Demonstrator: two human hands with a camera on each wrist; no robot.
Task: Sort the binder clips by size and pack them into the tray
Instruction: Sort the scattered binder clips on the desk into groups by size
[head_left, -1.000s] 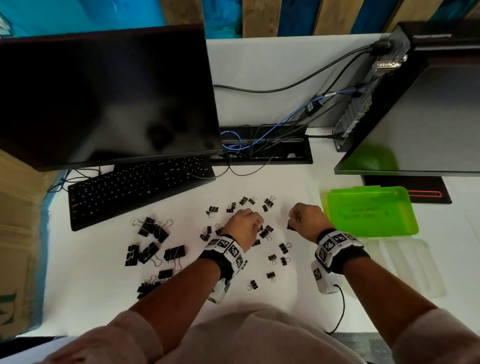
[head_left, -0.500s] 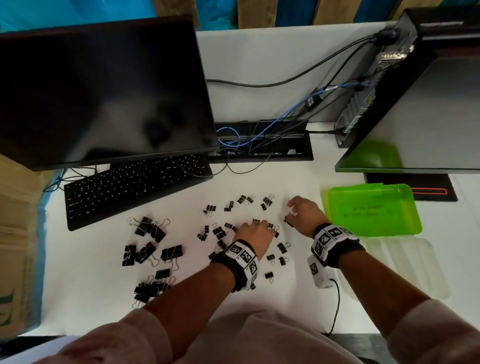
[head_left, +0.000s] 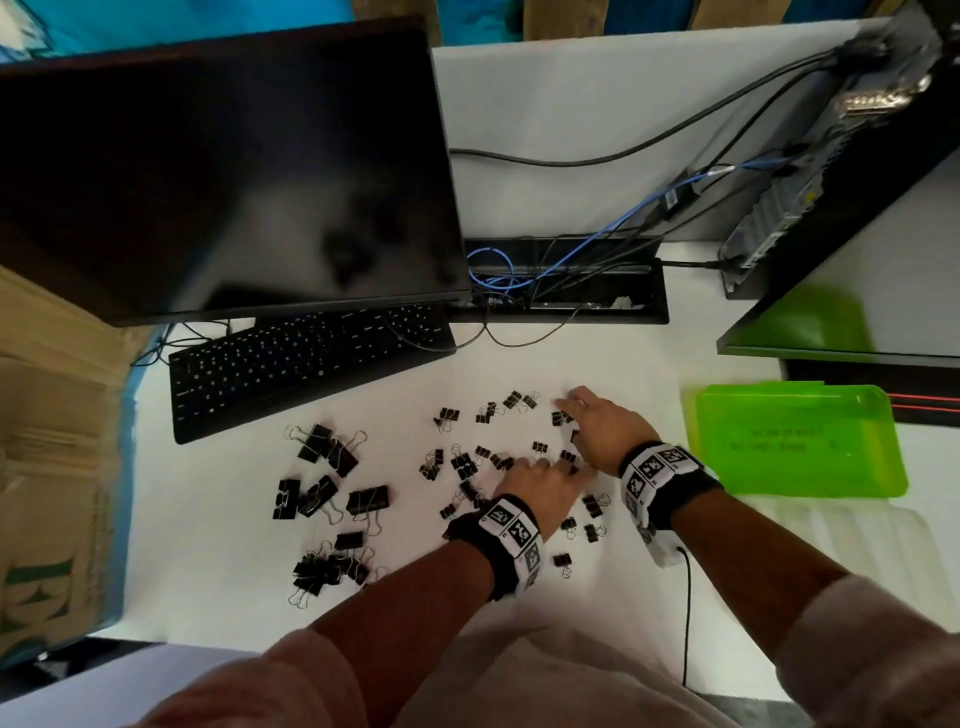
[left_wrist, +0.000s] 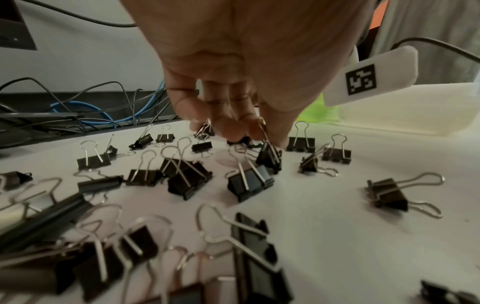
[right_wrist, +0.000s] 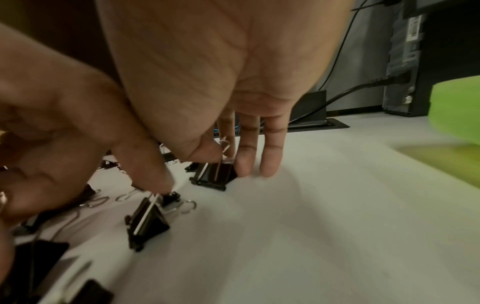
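Observation:
Several small black binder clips (head_left: 488, 457) lie scattered mid-table, and larger ones (head_left: 322, 488) are heaped to the left. My left hand (head_left: 566, 467) reaches among the small clips; in the left wrist view its fingertips (left_wrist: 259, 131) pinch the wire handle of a small clip (left_wrist: 269, 156). Just beyond it, my right hand (head_left: 569, 405) has its thumb and forefinger closed on the handle of another small clip (right_wrist: 215, 176), while its other fingers (right_wrist: 270, 164) touch the table. A green tray (head_left: 795, 441) lies to the right.
A clear compartment tray (head_left: 872, 551) sits in front of the green one. A keyboard (head_left: 291, 369) and monitor (head_left: 218, 171) stand at the back left, a cable trough (head_left: 597, 280) behind, a computer case (head_left: 831, 171) at the back right, cardboard (head_left: 52, 441) at the left edge.
My left hand slid right and nearer, close to my right hand. My right hand moved farther away and uncurled from a fist, its fingers now down among the far small clips.

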